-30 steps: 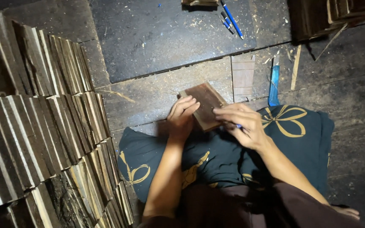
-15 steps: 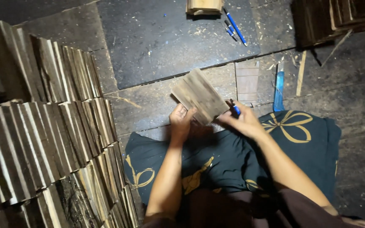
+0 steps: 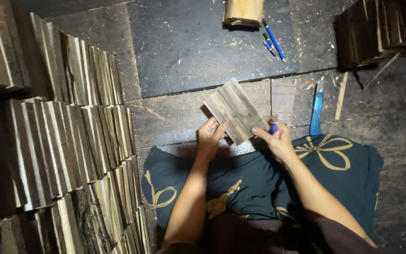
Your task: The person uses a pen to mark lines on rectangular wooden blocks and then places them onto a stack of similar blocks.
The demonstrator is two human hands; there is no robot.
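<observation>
A flat wooden piece [image 3: 236, 110], made of several narrow grey-brown slats side by side, is held tilted above the floor, just beyond the edge of a dark cushion with gold bows [image 3: 334, 164]. Its near left corner is pinched by the left hand [image 3: 211, 136], thumb on top and fingers curled beneath, and its near right edge is gripped by the right hand [image 3: 278, 141], which is also closed around a small blue object [image 3: 273, 127] whose kind cannot be told. Because only the near edge is held, the far end is unsupported, and the piece could be judged likely to tip or slip if either grip loosens; the right hand's hold is shared with the blue object, so that side seems the weaker. A drop would land on the floor boards [image 3: 184, 117] near a blue tool [image 3: 316, 110] and a loose wood strip [image 3: 340, 96]. Rough edges may also be expected to give splinters to bare fingers. To the left, rows of stacked wooden pieces [image 3: 71, 141] stand on edge, close enough that a swung elbow might topple them. Farther off, blue pens [image 3: 273, 41] lie beside a wooden block [image 3: 243, 11]
</observation>
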